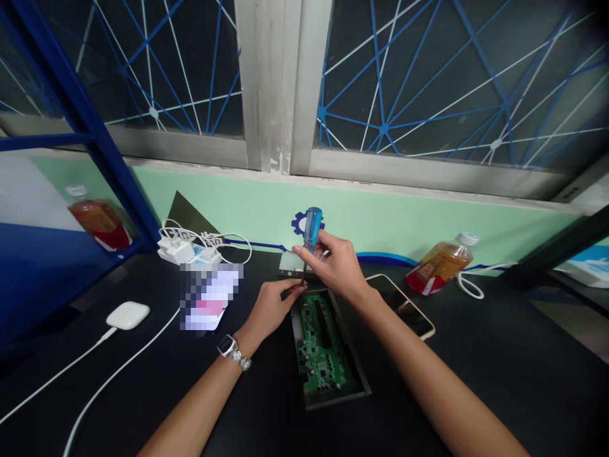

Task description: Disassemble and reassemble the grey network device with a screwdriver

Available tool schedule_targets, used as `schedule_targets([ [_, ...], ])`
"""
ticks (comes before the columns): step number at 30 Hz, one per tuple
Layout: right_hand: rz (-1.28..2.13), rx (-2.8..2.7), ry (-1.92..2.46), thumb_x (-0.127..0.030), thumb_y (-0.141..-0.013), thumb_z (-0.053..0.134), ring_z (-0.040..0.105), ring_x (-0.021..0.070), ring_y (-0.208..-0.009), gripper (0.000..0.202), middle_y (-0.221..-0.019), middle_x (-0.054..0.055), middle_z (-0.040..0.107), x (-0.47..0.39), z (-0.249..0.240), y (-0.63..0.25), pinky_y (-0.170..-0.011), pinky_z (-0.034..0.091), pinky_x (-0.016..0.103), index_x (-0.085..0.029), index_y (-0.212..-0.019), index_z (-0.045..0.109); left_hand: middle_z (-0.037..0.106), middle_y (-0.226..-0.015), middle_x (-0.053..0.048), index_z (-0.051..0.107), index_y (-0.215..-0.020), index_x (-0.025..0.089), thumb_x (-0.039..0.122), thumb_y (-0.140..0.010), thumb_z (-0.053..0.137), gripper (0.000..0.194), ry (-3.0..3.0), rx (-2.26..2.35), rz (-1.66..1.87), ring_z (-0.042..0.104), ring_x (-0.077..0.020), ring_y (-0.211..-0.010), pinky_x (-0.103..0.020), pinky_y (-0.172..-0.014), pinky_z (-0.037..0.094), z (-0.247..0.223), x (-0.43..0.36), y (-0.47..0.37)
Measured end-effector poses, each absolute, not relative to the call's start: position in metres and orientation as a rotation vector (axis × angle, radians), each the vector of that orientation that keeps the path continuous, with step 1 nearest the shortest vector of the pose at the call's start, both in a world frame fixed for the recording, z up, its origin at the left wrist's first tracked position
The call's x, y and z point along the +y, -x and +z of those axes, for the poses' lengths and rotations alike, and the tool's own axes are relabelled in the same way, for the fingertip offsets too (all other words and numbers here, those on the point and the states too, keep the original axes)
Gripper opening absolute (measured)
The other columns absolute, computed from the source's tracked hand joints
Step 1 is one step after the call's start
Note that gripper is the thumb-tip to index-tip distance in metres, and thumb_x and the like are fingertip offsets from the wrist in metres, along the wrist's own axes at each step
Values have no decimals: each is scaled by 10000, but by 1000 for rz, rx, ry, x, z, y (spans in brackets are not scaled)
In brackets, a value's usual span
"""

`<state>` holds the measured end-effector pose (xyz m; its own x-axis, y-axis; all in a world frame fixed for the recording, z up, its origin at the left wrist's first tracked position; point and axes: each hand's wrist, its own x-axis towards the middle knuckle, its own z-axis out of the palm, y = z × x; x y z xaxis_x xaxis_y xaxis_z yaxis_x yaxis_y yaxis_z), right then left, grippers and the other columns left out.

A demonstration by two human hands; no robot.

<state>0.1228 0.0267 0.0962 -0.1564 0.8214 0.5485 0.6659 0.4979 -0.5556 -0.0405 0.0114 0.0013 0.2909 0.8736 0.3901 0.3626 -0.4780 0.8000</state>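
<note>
From my remote view, the right hand [340, 260] holds the screwdriver [313, 228] by its blue handle, fingers closed round it, the shaft pointing down and nearly upright; I judge this keeps the push in line with the shaft. The left hand [273, 306] has its fingertips drawn narrow at the shaft's lower end, presumably to steady the tip (whether they pinch the shaft or some small part, I cannot tell). Both hands meet above the far end of the circuit board [316, 365], which lies in a metal tray [339, 400] on the table [257, 412], its long sides running towards the far edge. Beyond it, a metal box [288, 261] sits at that edge. The phone [410, 312] lies right of the tray, apart from it, probably to leave working room.
</note>
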Motion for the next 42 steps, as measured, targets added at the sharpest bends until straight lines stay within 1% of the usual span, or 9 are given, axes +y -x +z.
schedule_targets([
  [5, 306, -1902, 1180, -547, -852, 609, 489, 132, -572, 381, -624, -15, 537, 28, 95, -124, -559, 379, 286, -225, -703, 468, 687, -1112, -71, 661, -1151, 215, 159, -893, 580, 276, -2176, 1084, 1061, 657, -203, -999, -340, -909, 508, -3, 14, 51],
  [8, 321, -1915, 1165, -530, -861, 602, 493, 135, -578, 355, -627, -13, 537, 28, 95, -125, -556, 379, 287, -226, -720, 486, 699, -1019, -53, 688, -1069, 221, 119, -923, 501, 258, -2226, 1057, 987, 660, -194, -948, -323, -871, 502, -6, 17, 53],
  [13, 362, -1927, 1155, -503, -877, 582, 512, 140, -604, 310, -653, -3, 546, 26, 97, -127, -557, 388, 283, -222, -762, 519, 702, -965, -43, 701, -971, 213, 110, -933, 473, 253, -2226, 1003, 971, 662, -183, -888, -298, -823, 493, -5, 19, 52],
  [19, 593, -1936, 1060, -467, -889, 585, 556, 127, -619, 273, -699, -5, 603, 30, 97, -130, -607, 436, 279, -200, -831, 581, 708, -975, -49, 705, -988, 213, 126, -936, 482, 245, -2213, 1007, 963, 665, -190, -908, -305, -845, 498, -4, 18, 52],
  [24, 933, -1896, 968, -479, -896, 569, 639, 174, -812, 303, -902, 61, 691, 34, 97, -136, -628, 514, 278, -182, -929, 625, 696, -1139, -59, 654, -1155, 226, 202, -922, 562, 252, -2131, 1002, 1056, 654, -206, -1039, -325, -917, 500, 1, 14, 47],
  [28, 1145, -1865, 870, -456, -918, 529, 644, 189, -954, 315, -1067, 88, 691, 33, 101, -137, -634, 544, 270, -190, -1060, 622, 700, -1195, -61, 609, -1264, 230, 259, -967, 509, 315, -2007, 956, 1089, 663, -205, -1079, -329, -961, 494, 3, 13, 40],
  [31, 1009, -1856, 939, -470, -880, 582, 640, 188, -899, 335, -1007, 79, 688, 32, 99, -134, -651, 533, 289, -190, -1061, 612, 733, -1127, -64, 644, -1231, 207, 286, -983, 478, 308, -1925, 948, 1116, 691, -214, -1032, -320, -922, 518, 2, 13, 38],
  [35, 571, -1783, 1107, -529, -769, 705, 571, 143, -663, 375, -753, 2, 617, 31, 94, -128, -635, 472, 293, -205, -877, 550, 743, -1101, -67, 690, -1157, 194, 299, -972, 501, 284, -1896, 970, 1147, 704, -228, -1000, -321, -888, 532, 0, 14, 38],
  [42, 289, -1820, 1277, -606, -789, 645, 481, 131, -540, 401, -614, -24, 538, 28, 91, -126, -565, 383, 289, -225, -753, 526, 751, -1067, -62, 688, -1156, 204, 305, -970, 505, 279, -1912, 998, 1145, 707, -225, -982, -328, -871, 540, -1, 13, 37],
])
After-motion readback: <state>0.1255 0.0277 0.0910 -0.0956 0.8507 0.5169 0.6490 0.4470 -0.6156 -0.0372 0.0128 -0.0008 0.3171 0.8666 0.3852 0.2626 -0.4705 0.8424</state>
